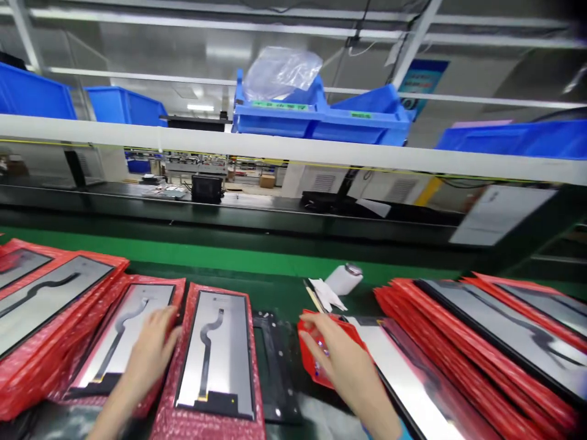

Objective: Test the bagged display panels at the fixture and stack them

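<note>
My left hand [149, 351] lies flat, fingers spread, on a grey display panel [120, 333] resting on a red bubble-wrap sheet. Beside it another panel [217, 354] with a black flex cable lies on its own red sheet. My right hand [337, 354] hovers with fingers spread over a small red bubble-wrap piece [309, 357] and the end of a long panel [403, 385]. Between the hands sits a black frame jig [270, 360].
Stacks of panels on red bubble wrap fill the left [41, 305] and the right [495, 342]. A white bottle [345, 278], white wipes and a thin stick lie near the green belt [220, 253]. Blue bins [321, 113] stand on a shelf above.
</note>
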A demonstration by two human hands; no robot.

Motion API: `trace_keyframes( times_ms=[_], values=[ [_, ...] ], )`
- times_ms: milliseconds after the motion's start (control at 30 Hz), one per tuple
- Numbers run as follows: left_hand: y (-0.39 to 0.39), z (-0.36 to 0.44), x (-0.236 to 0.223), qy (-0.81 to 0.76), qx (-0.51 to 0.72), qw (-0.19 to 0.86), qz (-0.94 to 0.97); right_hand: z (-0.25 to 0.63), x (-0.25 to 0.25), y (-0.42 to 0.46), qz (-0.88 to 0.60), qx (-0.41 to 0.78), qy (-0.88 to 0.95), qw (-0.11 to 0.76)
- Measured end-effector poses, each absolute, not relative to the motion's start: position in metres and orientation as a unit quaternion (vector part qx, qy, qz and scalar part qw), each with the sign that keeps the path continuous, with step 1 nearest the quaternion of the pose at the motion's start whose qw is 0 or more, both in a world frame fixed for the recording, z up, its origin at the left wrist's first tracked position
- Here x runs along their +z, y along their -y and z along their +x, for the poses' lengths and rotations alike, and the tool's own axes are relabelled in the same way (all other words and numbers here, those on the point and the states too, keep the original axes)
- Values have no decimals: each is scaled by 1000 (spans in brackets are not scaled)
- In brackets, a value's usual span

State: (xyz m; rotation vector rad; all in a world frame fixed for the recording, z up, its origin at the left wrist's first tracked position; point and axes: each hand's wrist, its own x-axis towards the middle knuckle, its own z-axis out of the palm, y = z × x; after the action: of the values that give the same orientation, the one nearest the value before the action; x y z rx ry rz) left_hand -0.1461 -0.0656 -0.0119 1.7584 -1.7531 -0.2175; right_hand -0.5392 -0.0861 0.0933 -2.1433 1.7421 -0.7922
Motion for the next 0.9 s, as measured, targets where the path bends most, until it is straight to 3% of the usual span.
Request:
trace_keyframes(
  times_ms=[67, 133, 200, 233, 333, 400, 633, 900],
  values=[
    [55, -97, -9, 619, -11, 307, 722, -485, 101, 75, -715, -310, -511, 362],
    [46, -54, -13, 579, 77, 173, 793, -423, 96, 73, -667, -263, -409, 565],
    [39, -28, -18, 551, 52, 90, 828, -364, 80, 83, -654, -189, -365, 635],
    [38, -22, -19, 544, 33, 71, 835, -339, 69, 91, -682, -184, -368, 605],
    [37, -22, -16, 542, 13, 60, 838, -285, 36, 123, -802, -221, -393, 391],
    [39, -27, -13, 543, 8, 68, 837, -266, 19, 140, -833, -208, -401, 318],
    [50, -17, -16, 526, -75, 111, 840, -252, -5, 159, -861, -171, -409, 251],
    [75, 10, -13, 507, -227, 191, 810, -253, -16, 162, -873, -150, -393, 246]
  ],
)
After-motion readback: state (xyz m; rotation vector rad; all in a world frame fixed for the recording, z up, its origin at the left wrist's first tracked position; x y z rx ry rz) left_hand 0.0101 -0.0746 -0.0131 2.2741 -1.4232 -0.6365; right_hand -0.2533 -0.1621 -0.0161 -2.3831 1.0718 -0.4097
